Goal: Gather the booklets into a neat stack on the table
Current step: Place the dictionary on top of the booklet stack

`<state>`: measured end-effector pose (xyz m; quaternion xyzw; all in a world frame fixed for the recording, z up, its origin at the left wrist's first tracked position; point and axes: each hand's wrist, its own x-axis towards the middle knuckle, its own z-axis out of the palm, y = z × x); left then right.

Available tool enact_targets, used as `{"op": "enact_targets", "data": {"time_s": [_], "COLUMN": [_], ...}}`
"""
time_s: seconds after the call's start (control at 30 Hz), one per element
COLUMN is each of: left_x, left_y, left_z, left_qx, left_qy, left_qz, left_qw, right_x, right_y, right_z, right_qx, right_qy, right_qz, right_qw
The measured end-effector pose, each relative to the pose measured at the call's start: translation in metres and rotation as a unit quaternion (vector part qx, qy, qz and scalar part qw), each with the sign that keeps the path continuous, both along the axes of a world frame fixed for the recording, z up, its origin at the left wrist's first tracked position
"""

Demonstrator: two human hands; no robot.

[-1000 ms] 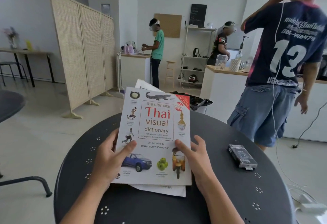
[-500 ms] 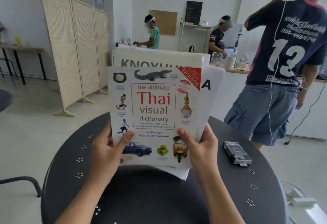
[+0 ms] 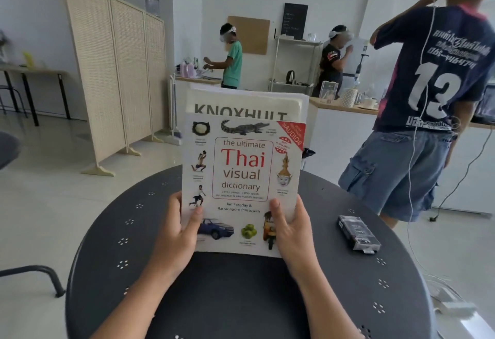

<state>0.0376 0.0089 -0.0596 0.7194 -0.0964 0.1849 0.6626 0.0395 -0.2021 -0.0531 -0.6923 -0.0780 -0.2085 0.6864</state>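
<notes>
Two hands hold the booklets upright above the round dark table (image 3: 112,245). Head view: left hand (image 3: 176,237) grips lower-left edge, thumb across front cover; right hand (image 3: 292,231) grips lower-right edge, thumb likewise on cover, fingers curled behind. Front item: Thai visual dictionary (image 3: 241,178); behind it, w/ top edge showing higher, a white booklet (image 3: 241,105) marked "KNOXHULT". Bottom edges sit between the wrists; contact w/ table cannot be told. Small clear-wrapped box (image 3: 357,233) lies on table, right of right hand, apart.
</notes>
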Motion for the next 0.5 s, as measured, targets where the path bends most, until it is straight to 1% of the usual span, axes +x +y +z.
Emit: {"op": "enact_targets", "data": {"time_s": [0.1,0.3,0.5], "left_x": [0.0012,-0.0027,-0.0014], "left_y": [0.0039,0.0037,0.0059], "left_z": [0.0003,0.0032,0.0039], "left_qx": [-0.005,-0.047,-0.05], "left_qy": [-0.008,-0.023,0.023], "left_qz": [0.009,0.028,0.027], "left_qw": [1.0,0.998,0.998], "right_x": [-0.003,-0.0036,-0.0037], "right_y": [0.0037,0.0088,0.0065], "right_z": [0.0052,0.0052,0.0034], "right_qx": [0.007,0.031,0.037], "right_qy": [-0.014,0.001,0.006], "right_qz": [0.003,0.021,0.023], "right_qw": [1.0,0.999,0.999]}}
